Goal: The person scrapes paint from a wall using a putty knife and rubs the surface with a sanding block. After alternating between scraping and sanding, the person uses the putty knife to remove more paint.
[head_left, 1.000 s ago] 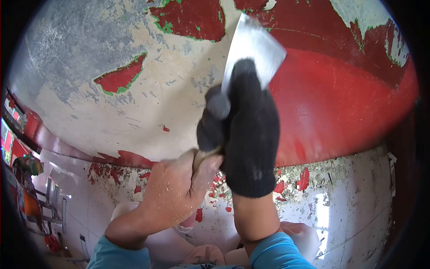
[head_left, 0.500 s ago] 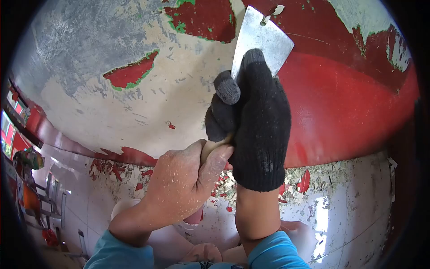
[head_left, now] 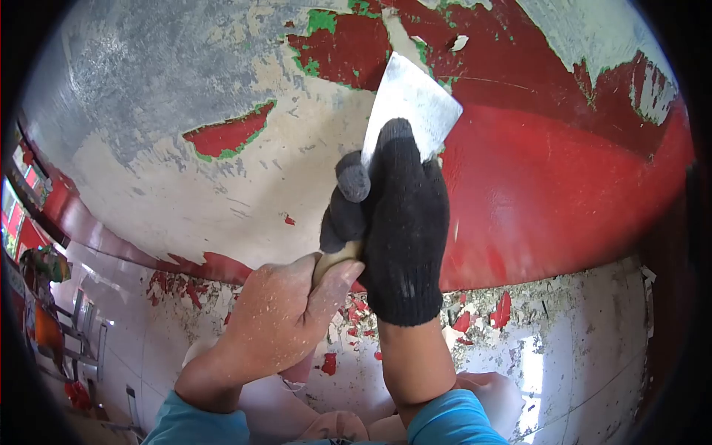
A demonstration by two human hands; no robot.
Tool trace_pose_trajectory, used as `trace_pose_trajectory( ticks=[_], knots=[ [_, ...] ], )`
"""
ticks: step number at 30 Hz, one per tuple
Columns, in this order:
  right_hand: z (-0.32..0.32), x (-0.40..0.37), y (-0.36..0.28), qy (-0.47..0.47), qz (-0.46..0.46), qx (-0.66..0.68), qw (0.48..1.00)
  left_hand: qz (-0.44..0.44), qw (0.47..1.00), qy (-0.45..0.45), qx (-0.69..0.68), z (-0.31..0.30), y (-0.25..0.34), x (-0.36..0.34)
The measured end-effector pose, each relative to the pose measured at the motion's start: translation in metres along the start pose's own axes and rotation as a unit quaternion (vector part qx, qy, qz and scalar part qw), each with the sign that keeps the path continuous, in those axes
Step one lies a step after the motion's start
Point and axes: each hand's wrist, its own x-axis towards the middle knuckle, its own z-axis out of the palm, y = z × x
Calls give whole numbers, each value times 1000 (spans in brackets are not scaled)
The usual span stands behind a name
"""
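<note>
Left hand (head_left: 276, 311) is gripping the scraper handle (head_left: 337, 259), gloved right hand (head_left: 406, 230) is clamping higher, bracing the blade (head_left: 417, 104); shallow angles are usually sparing the surface (head_left: 215, 196) gouges, tbh.

Smooth metal shines on a scraper blade (head_left: 417, 102), set against the matt knit cloth of a black glove (head_left: 406, 222), with a smooth, dull handle (head_left: 336, 261) nearer; glossy red paint (head_left: 549, 196) coats the curved surface at right, while a scuffed, matt cream layer (head_left: 200, 200) meets mottled grey (head_left: 126, 96) at left, and ragged, thin flakes (head_left: 501, 310) litter the shiny near floor (head_left: 593, 356)
</note>
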Motion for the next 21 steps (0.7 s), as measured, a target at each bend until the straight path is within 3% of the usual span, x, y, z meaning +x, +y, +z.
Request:
trace_pose_trajectory(
  ticks=[2, 3, 6, 9, 11, 12, 14, 15, 16, 18, 19, 21],
  knots=[
    [-6, 10, -8, -43, -25, -90, 995, 1, 999, 1, 52, 3, 2, 11],
    [-4, 13, -16, -55, -35, -51, 997, 89, 992, 40, 82, 6, 4, 17],
    [-8, 10, -16, -75, -52, -14, 996, 34, 999, -8, 20, 5, 13, 11],
    [-14, -2, 1, -24, 33, 23, 999, 11, 999, -27, 44, 5, 2, -5],
    [-13, 1, 2, -11, 30, -11, 999, -12, 997, -62, 40, 4, -5, -3],
    [-16, 5, 1, -26, 23, -33, 999, -14, 997, -64, 42, 6, -5, 3],
    [-12, 12, -14, -13, -37, -87, 995, 99, 991, 21, 87, 15, 0, 15],
    [-11, 15, -23, -62, -57, -37, 996, 103, 993, 31, 55, 17, 5, 25],
    [-13, 14, -24, -59, -60, -38, 996, 105, 993, 29, 53, 18, 7, 24],
    [-20, 12, -26, -55, -29, -48, 997, 18, 999, -6, 40, 22, 11, 22],
    [-20, 8, -20, -5, -12, -34, 999, 35, 998, -12, 51, 25, 3, 17],
    [-25, 3, -12, -7, 5, -11, 1000, 34, 998, -24, 48, 22, -2, 11]
  ],
)
